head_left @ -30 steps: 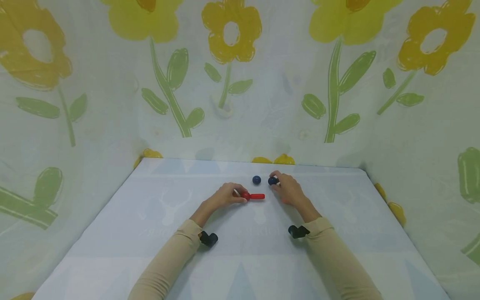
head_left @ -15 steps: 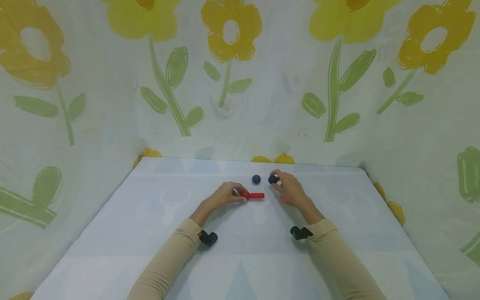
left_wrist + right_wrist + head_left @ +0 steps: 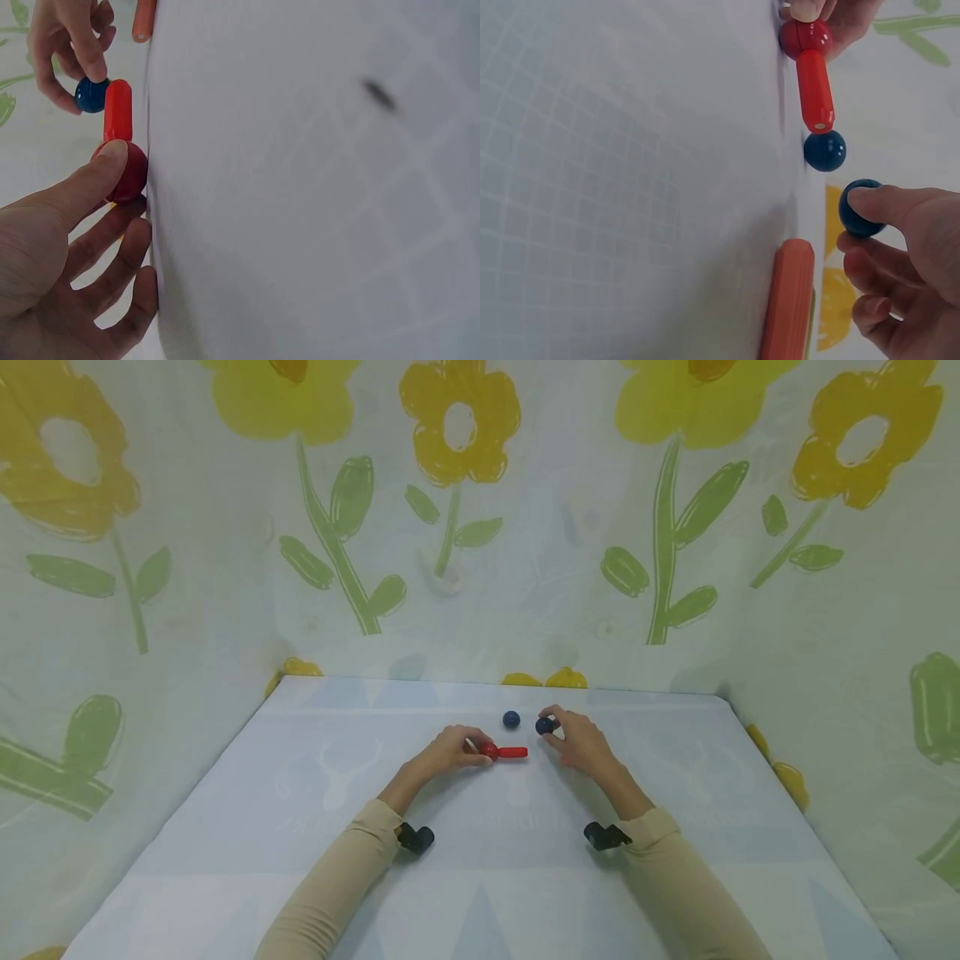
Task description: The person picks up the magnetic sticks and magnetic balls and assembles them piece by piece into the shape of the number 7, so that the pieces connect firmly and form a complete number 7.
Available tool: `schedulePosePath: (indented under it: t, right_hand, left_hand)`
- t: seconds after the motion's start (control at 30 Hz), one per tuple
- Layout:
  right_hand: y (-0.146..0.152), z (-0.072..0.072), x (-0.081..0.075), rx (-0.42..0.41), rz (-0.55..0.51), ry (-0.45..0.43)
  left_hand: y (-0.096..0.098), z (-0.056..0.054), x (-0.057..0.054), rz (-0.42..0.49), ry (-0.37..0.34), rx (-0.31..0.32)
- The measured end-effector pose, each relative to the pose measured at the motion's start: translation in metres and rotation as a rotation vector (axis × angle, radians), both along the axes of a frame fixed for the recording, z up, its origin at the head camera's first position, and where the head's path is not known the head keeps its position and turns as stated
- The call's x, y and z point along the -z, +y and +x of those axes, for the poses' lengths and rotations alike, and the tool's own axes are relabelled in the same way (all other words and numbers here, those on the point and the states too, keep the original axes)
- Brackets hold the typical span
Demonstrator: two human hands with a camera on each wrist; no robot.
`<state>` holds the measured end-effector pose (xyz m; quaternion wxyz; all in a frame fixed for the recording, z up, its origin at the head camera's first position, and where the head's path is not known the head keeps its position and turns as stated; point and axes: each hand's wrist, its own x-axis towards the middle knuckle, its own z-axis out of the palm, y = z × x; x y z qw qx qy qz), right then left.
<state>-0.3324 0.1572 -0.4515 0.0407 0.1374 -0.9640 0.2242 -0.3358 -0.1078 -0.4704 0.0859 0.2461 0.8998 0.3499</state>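
Observation:
My left hand [image 3: 456, 749] pinches a red ball [image 3: 133, 172] between thumb and fingers, low at the tabletop. From that ball a red rod [image 3: 513, 752] sticks out to the right, toward my other hand. My right hand [image 3: 583, 742] holds a dark blue ball [image 3: 861, 208] between thumb and fingertips, just above the table. A second blue ball [image 3: 512, 719] lies on the table, behind the red rod and left of the held one. Beneath the right hand rests an orange-red stick [image 3: 789, 300], covered by that hand in the head view.
The white table [image 3: 337, 843] has a pale printed cloth. Its back edge meets a flower-patterned curtain [image 3: 540, 527], which also hangs along both sides. A small black camera sits on each wrist, the left one [image 3: 416, 837] and the right one [image 3: 606, 836].
My right hand has come down slightly toward me with its blue ball, and it now covers the orange-red stick in the head view. The left hand and red ball stay almost still.

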Motion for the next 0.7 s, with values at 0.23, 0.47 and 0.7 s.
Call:
schedulePosePath:
  t: [0.23,0.47,0.7]
  right_hand:
    - [-0.001,0.007,-0.001,0.010,0.002,-0.041]
    - [-0.003,0.013,-0.001,0.020,0.001,-0.056]
    - [-0.005,0.015,0.002,0.009,0.017,-0.061]
  left_hand:
    - [0.000,0.001,0.000,0.004,-0.004,-0.008]
    - [0.001,0.000,-0.001,-0.009,0.006,0.001]
    - [0.000,0.002,-0.001,-0.013,-0.007,-0.012]
